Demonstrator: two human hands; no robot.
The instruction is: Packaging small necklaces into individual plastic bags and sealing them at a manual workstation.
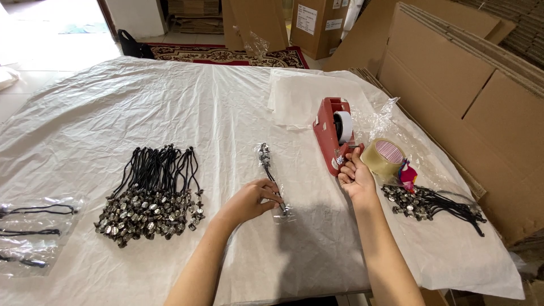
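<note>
At table centre the left hand [249, 199] pinches a thin clear bag [273, 180] holding one black cord necklace; judged light, limp and slippery, best held at the lower end where the fingers close. Right hand [355, 174] has fingertips closed at the cutter end of the red tape dispenser [331, 133]. White crinkled sheet [170, 107] covers the table; necklace pile [150, 195] left, tape roll [383, 157] right, cardboard boxes [464, 96] around.

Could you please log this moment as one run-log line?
left hand: pressing bagged black cord necklace on the white sheet | right hand: at red tape dispenser | beside: clear tape roll, loose necklace pile
</note>
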